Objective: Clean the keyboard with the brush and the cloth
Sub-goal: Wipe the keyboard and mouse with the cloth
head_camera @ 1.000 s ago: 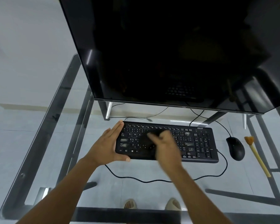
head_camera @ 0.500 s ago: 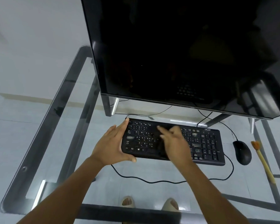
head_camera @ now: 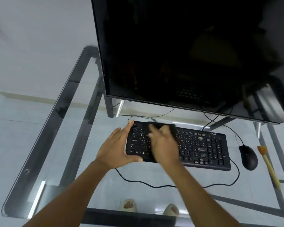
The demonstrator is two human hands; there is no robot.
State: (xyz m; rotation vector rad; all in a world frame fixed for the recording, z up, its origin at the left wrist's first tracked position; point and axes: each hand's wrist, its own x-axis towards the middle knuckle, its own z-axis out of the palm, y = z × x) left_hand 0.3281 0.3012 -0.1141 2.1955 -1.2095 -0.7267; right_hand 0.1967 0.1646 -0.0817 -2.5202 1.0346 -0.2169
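A black keyboard lies on the glass table below the monitor. My left hand braces its left end, fingers straight along the side edge and thumb against the front edge. My right hand, blurred by motion, presses flat on a black cloth over the left half of the keys. The cloth's far edge shows past my fingers at the keyboard's back row. The brush, with a yellow handle and orange bristles, lies on the table at the far right, untouched.
A large dark monitor overhangs the back of the table on metal feet. A black mouse sits between keyboard and brush. The keyboard cable loops along the front. The table's metal frame shows through the glass.
My right hand with the cloth has swept from the keyboard's middle toward its back left keys. My left hand has stayed on the left end. The camera view has shifted left.
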